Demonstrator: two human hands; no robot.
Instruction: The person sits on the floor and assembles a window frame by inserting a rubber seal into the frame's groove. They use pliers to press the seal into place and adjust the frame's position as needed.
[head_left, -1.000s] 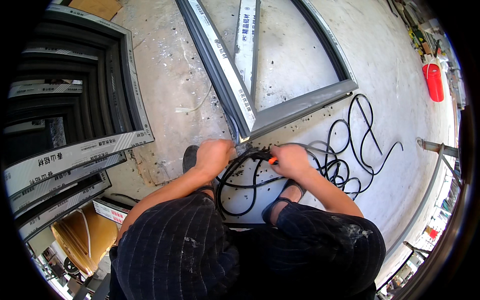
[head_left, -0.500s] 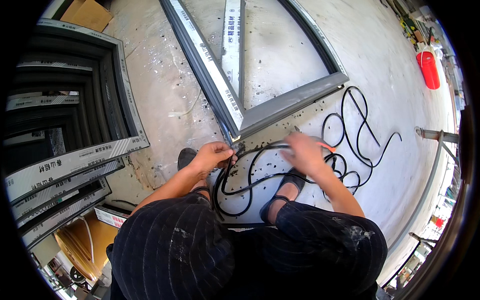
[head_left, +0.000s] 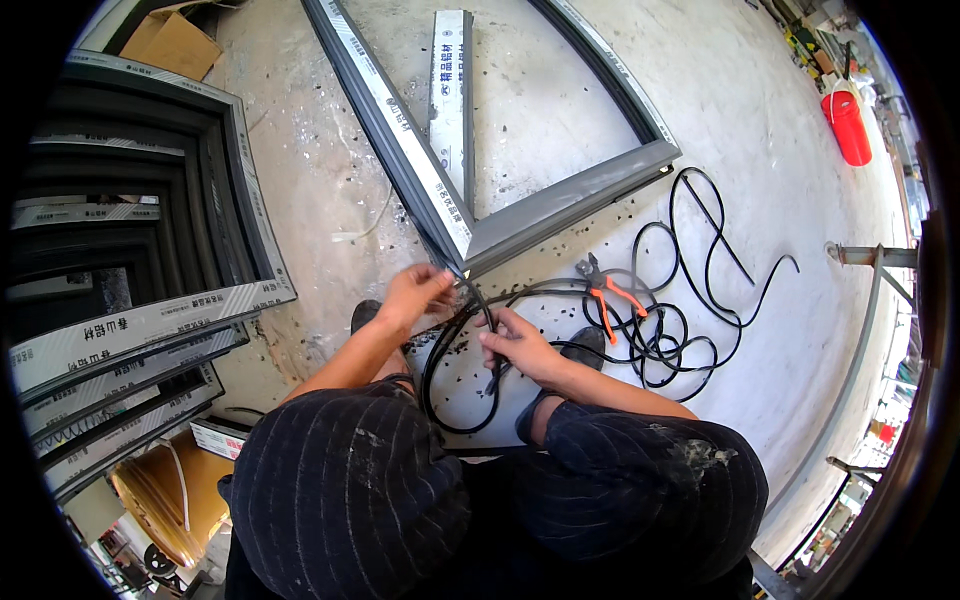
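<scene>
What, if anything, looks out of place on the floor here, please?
The black strip lies in tangled loops, with orange-handled pliers lying spread among them, and dark bits are scattered near the frame; it looks untidy. Nothing looks clearly damaged.

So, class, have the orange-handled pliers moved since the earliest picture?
Yes: the orange-handled pliers have moved rightward, judged against the near corner of the grey frame, and are no longer in the right hand.

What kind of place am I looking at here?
Probably a workshop where window or door frames are made. A grey mitred frame lies ahead of the person, more frames are gathered at the left, and orange-handled pliers rest among loops of black strip.
</scene>
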